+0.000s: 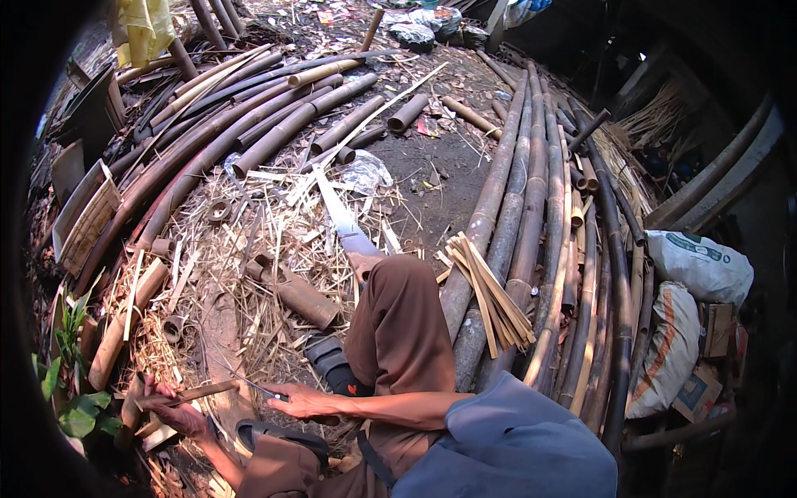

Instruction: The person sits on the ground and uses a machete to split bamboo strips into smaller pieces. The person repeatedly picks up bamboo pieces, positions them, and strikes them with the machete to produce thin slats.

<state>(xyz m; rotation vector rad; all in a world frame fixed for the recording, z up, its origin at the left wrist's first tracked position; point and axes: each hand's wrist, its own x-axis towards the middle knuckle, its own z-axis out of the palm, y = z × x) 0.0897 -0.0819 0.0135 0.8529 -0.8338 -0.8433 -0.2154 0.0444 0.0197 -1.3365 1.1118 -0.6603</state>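
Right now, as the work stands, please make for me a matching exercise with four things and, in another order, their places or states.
1. Left hand
2. Right hand
3. Pale strips
4. Orange-striped sack

A. Lying in a fanned bundle on the long poles
B. Holding a bamboo piece
C. At the right, below another white sack
D. Holding a knife

Right pairs: 1-B, 2-D, 3-A, 4-C.
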